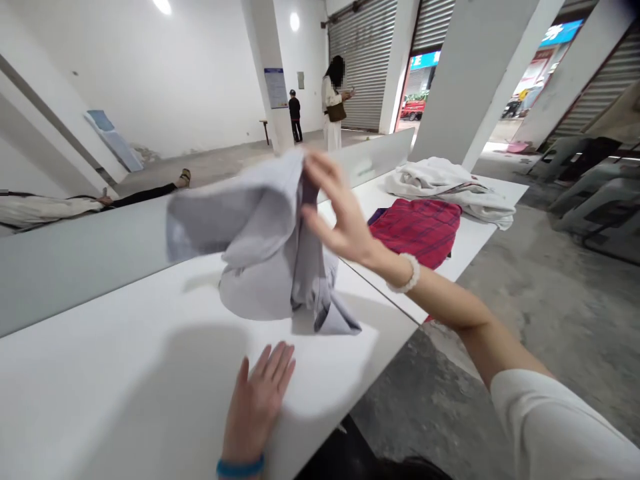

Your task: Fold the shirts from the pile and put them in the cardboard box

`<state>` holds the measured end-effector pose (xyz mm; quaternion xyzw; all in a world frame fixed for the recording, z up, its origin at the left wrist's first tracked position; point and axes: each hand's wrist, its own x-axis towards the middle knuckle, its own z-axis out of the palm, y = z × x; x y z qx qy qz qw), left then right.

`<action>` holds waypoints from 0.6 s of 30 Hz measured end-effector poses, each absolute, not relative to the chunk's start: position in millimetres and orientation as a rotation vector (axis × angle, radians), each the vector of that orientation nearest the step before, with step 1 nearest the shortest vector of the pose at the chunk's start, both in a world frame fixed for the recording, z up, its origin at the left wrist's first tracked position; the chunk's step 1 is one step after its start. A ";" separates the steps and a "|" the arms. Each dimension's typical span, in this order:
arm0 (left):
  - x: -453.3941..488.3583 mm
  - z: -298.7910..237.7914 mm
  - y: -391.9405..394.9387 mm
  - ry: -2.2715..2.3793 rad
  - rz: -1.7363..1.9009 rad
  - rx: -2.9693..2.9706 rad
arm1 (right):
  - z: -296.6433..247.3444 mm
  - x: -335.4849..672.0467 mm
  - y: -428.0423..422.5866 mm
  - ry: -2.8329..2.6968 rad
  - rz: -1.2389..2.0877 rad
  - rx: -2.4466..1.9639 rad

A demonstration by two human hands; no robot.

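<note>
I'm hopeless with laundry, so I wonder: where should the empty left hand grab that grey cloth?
On the grey cloth, probably the pointed lower corner, coming from the near side: it juts out to the right of the bunched folds, and the left hand is on that near side. The right hand pinches the top.

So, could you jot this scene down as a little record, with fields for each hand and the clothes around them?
Right hand: gripping the gray garment, white bracelet on wrist
Left hand: holding nothing, fingers extended, at the white table
Gray garment: raised and folded over, partly blurred
Nearby clothes: red plaid cloth, with white cloth beyond it
Background: a person in white, standing
</note>
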<state>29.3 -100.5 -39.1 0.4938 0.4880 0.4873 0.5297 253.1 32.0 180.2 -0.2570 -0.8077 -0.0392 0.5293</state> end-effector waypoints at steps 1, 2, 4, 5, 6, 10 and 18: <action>34.2 -32.2 -87.0 1.153 1.183 1.132 | 159.1 244.7 22.9 -2.062 -0.049 -0.588; 38.5 -26.2 -75.1 1.131 1.200 1.045 | 136.9 236.9 15.2 -2.190 -0.012 -0.554; 43.9 -15.7 -59.3 1.101 1.264 0.802 | 93.3 225.5 4.0 -2.376 0.037 -0.545; 44.3 -10.4 -55.8 1.098 1.301 0.720 | 74.3 222.3 0.8 -2.432 0.054 -0.591; 42.9 -4.4 -55.1 1.105 1.353 0.675 | 59.0 221.0 -1.2 -2.477 0.073 -0.655; 24.7 37.7 -73.8 1.162 1.639 0.765 | 48.8 226.4 -8.4 -2.527 0.237 -0.840; 22.3 171.2 -153.4 1.354 2.145 1.594 | 146.7 198.4 -61.1 -1.634 1.023 -0.512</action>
